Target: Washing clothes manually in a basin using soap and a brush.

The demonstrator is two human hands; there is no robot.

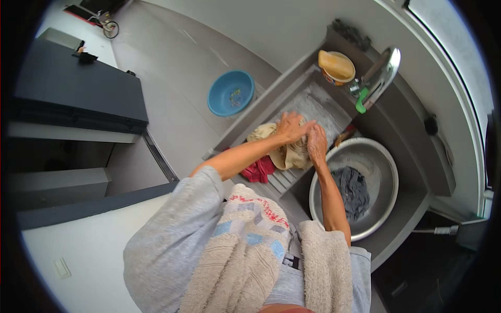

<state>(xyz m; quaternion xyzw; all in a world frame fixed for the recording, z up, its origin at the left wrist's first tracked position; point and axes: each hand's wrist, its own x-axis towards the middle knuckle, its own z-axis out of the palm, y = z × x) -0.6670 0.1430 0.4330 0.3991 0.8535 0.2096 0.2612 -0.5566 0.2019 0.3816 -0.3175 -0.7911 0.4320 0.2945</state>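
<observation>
A bunched beige cloth garment (291, 156) lies on the ribbed washboard (287, 180) of a grey sink unit. Both hands bear down on it side by side. My left hand (290, 127) grips its upper part, fingers curled over the folds. At its right edge, my right hand (317, 143) holds the fabric with bent, wet-looking fingers; the fingertips are partly hidden. A crumpled red cloth (258, 170) is beside the beige one, towards my body. Suds whiten the washboard's far part. Below my right forearm stands a metal basin (383, 195) holding a wet dark grey garment (351, 191).
A chrome faucet (385, 74) with a green handle (362, 101) rises at the sink's back. Near it, a yellow soap bar (336, 64) rests on a small tub (348, 78). A blue plastic basin (219, 96) with small scraps stands on the floor (172, 78) left of the sink.
</observation>
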